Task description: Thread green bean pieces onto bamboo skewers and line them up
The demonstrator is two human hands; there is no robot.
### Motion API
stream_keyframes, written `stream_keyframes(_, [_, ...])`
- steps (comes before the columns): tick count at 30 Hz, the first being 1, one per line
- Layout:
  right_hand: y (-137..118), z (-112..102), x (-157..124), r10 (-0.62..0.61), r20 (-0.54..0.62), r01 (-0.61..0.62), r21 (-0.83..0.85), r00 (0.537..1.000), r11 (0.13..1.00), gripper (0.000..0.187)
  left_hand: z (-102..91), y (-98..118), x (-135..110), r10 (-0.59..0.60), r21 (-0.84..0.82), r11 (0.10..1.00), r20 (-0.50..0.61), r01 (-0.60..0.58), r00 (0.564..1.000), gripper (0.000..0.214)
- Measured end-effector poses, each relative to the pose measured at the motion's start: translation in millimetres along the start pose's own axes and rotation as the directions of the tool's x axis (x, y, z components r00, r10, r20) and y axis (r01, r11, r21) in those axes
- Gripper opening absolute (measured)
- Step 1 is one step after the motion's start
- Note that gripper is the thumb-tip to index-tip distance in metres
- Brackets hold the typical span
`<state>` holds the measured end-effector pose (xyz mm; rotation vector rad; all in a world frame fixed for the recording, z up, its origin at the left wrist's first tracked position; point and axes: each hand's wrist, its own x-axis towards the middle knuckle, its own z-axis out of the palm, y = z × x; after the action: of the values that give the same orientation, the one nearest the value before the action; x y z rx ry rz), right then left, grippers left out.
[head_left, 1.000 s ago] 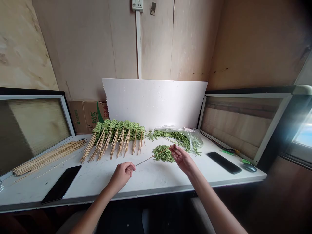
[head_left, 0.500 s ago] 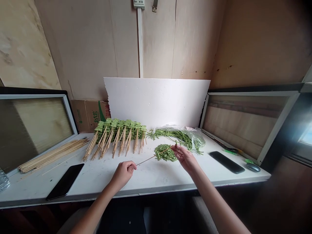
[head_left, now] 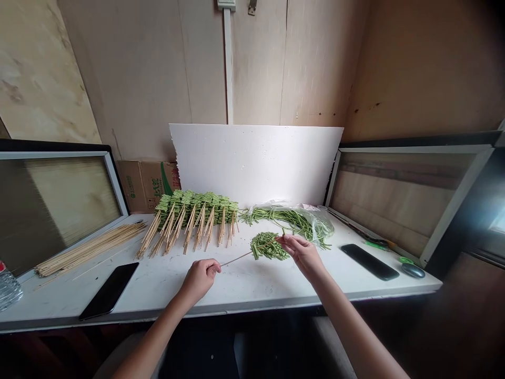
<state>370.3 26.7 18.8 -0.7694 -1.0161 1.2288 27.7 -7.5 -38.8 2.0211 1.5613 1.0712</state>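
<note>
My left hand (head_left: 202, 279) is closed round the near end of a thin wooden skewer (head_left: 236, 258), which slants up to the right. At the skewer's far end, my right hand (head_left: 300, 250) pinches a short piece of green bean (head_left: 283, 231) between thumb and fingers, at or against the tip. Below and behind the skewer lies a heap of cut green bean pieces (head_left: 270, 247). Stacked to the left are many filled skewers (head_left: 197, 210), their bare sticks pointing toward me. Long uncut green beans (head_left: 272, 215) lie behind the heap, partly under a clear plastic bag (head_left: 321, 223).
Loose bare skewers (head_left: 92, 247) lie at the left, near a black phone (head_left: 109, 291) and a plastic bottle (head_left: 8, 289). On the right are another dark phone (head_left: 370, 261) and a computer mouse (head_left: 413, 270). A white foam board (head_left: 256, 163) stands behind, beside a cardboard box (head_left: 148, 184).
The view has shifted slightly, bringing more of the bottle into sight at left. Both hands keep nearly the same pose on the skewer and the bean piece.
</note>
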Motion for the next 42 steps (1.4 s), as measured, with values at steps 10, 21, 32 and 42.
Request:
stream_keyframes(10, [-2,2,-1,-0.016,-0.157,0.011,-0.034,0.987,0.999,0.038,-1.5,13,0,-0.025,-0.203,0.979,0.028,0.031,0.999,0.034])
stream_keyframes(21, [15,10,-4,-0.082,-0.258,0.080,-0.018,0.963,0.997,0.035,7.4,8,-3,0.021,-0.148,0.988,-0.126,-0.040,0.992,0.028])
stream_keyframes(32, [24,28,-13,-0.091,-0.349,0.123,0.071,0.933,0.990,0.038,17.6,12,-7,0.052,-0.085,0.994,-0.213,-0.072,0.976,0.024])
stream_keyframes(42, [28,38,-20,-0.078,-0.365,0.124,0.103,0.928,0.987,0.040,19.1,9,-9,0.096,-0.035,0.993,-0.263,-0.109,0.960,0.024])
